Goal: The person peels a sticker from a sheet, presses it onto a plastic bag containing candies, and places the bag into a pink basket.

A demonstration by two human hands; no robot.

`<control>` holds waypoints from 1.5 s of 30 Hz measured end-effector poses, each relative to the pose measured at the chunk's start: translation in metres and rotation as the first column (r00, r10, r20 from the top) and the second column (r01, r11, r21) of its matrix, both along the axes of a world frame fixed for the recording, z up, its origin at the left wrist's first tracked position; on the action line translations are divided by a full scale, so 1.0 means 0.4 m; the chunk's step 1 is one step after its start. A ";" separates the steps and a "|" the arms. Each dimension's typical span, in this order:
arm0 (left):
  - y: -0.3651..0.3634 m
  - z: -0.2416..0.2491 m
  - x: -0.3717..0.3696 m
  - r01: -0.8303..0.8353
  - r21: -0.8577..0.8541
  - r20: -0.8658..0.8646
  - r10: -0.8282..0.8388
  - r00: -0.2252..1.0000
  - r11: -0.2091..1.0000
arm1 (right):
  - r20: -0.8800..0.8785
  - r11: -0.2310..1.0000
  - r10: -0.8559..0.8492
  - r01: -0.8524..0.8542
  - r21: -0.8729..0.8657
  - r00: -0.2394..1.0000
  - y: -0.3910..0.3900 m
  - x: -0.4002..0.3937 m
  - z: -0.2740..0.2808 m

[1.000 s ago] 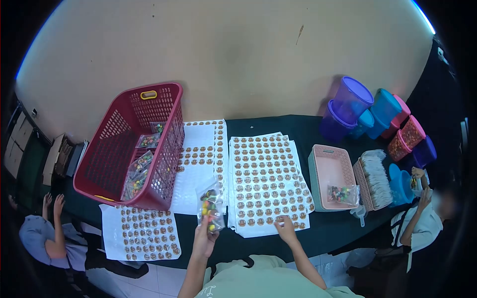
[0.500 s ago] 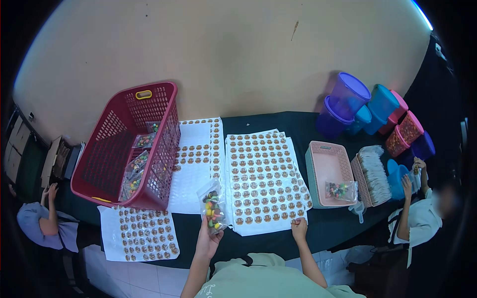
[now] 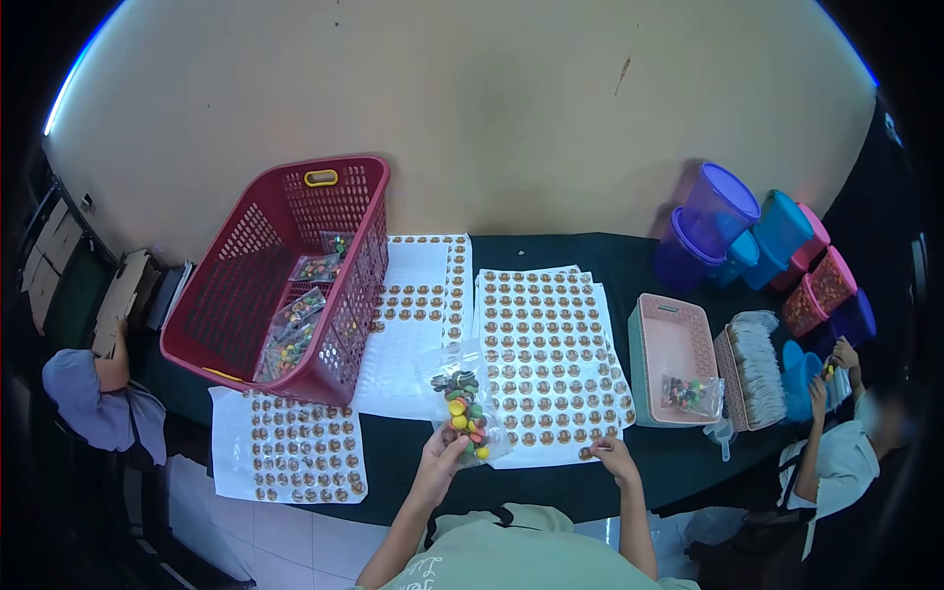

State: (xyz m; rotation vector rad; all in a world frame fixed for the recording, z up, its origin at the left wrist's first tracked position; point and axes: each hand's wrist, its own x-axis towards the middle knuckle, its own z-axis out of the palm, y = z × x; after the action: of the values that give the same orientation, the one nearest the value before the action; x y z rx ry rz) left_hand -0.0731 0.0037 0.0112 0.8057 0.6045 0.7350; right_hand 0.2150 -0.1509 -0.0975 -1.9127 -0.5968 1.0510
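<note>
My left hand (image 3: 439, 472) grips a clear plastic bag of colourful candies (image 3: 462, 405) by its lower part, tilted over the left edge of the sticker sheets. My right hand (image 3: 617, 462) is closed in a pinch at the bottom right corner of the top sticker sheet (image 3: 506, 459). At its fingertips shows a round brown sticker (image 3: 587, 453). Rows of similar round stickers cover the sheet, which lies on a stack of sheets.
On the left, a maroon basket (image 3: 366, 285) holds several filled bags. A pink tray (image 3: 678, 339) with one bag stands right, beside a basket of flat packets (image 3: 755, 364) and colourful tubs (image 3: 723, 202). People work at both sides (image 3: 831, 462).
The view has shifted, so the scene sits further right. My left hand has tilted the candy bag; my right fingers now show a sticker at their tips.
</note>
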 end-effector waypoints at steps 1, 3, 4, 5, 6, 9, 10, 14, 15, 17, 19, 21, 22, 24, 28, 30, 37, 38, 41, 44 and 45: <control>0.002 -0.002 0.003 0.007 0.014 -0.009 -0.007 1.000 1.000 | -0.042 0.993 0.071 -0.067 0.095 0.997 0.012 -0.002 0.026; 0.007 -0.008 0.006 0.023 0.054 -0.036 -0.021 0.999 0.998 | -0.123 0.980 0.049 -0.024 0.196 0.991 0.058 -0.046 0.132; 0.009 -0.009 0.007 0.042 0.093 -0.066 -0.036 0.997 0.995 | -0.208 0.956 0.034 0.028 0.290 0.978 0.084 -0.078 0.193; 0.011 -0.005 0.010 0.043 0.098 -0.067 -0.037 0.997 0.994 | -0.268 0.926 0.067 0.040 0.375 0.961 0.109 -0.110 0.251; 0.012 0.003 0.017 0.053 0.099 -0.075 -0.045 0.996 0.994 | -0.269 0.924 0.067 0.042 0.380 0.961 0.130 -0.139 0.294; 0.009 0.047 0.034 0.065 0.102 -0.114 -0.053 0.992 0.993 | -0.289 0.857 0.150 0.022 0.516 0.946 0.183 -0.217 0.388; 0.008 0.058 0.039 0.065 0.100 -0.143 -0.051 0.988 0.993 | -0.286 0.841 0.166 0.016 0.542 0.944 0.198 -0.243 0.407; -0.007 0.057 0.057 0.007 0.243 -0.071 0.010 0.997 0.970 | -0.063 0.743 0.140 -0.063 0.667 0.988 0.249 -0.315 0.401; -0.006 0.060 0.052 0.054 0.228 -0.032 -0.048 0.998 0.972 | -0.062 0.740 0.143 -0.065 0.670 0.988 0.255 -0.324 0.399; -0.014 0.075 0.048 0.057 0.254 -0.051 -0.046 0.998 0.966 | -0.039 0.770 0.104 -0.056 0.635 0.994 0.261 -0.336 0.394; -0.018 0.085 0.048 0.050 0.291 -0.050 -0.037 0.998 0.955 | 0.004 0.762 0.086 -0.068 0.644 0.996 0.260 -0.340 0.385; -0.019 0.080 0.049 0.038 0.288 -0.054 -0.023 0.998 0.957 | 0.046 0.757 0.064 -0.079 0.649 0.997 0.256 -0.342 0.389; -0.020 0.077 0.050 0.030 0.284 -0.059 -0.014 0.998 0.958 | 0.002 0.763 0.075 -0.059 0.643 0.997 0.251 -0.344 0.401; -0.018 0.064 0.047 0.049 0.279 -0.070 -0.031 0.997 0.959 | -0.039 0.770 0.081 -0.038 0.637 0.996 0.245 -0.345 0.404; -0.020 0.064 0.053 0.028 0.277 -0.034 -0.019 0.999 0.961 | -0.030 0.750 0.004 0.017 0.661 1.000 0.237 -0.358 0.393; -0.026 0.070 0.054 -0.001 0.278 -0.006 0.003 1.000 0.961 | -0.038 0.744 -0.018 0.039 0.668 0.999 0.236 -0.363 0.389; -0.026 0.075 0.060 -0.024 0.256 -0.084 0.047 0.995 0.966 | 0.030 0.723 -0.084 0.041 0.690 0.996 0.239 -0.373 0.382; -0.025 0.071 0.062 -0.024 0.257 -0.084 0.047 0.995 0.966 | 0.026 0.728 -0.083 0.043 0.684 0.996 0.240 -0.374 0.384; -0.026 0.066 0.067 -0.046 0.282 -0.082 0.072 0.994 0.958 | 0.012 0.714 -0.112 0.072 0.697 0.994 0.240 -0.379 0.384; -0.027 0.072 0.071 -0.064 0.299 -0.074 0.090 0.993 0.952 | 0.039 0.711 -0.114 0.054 0.701 0.993 0.241 -0.377 0.377; -0.027 0.077 0.072 -0.071 0.293 -0.075 0.097 0.992 0.954 | 0.044 0.707 -0.116 0.052 0.705 0.992 0.242 -0.378 0.377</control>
State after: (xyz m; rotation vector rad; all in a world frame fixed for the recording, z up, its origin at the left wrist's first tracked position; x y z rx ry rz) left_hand -0.0441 -0.0071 0.0420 1.0931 0.6212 0.8827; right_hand 0.0639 -0.0541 0.0533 -1.2804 -0.8117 0.5486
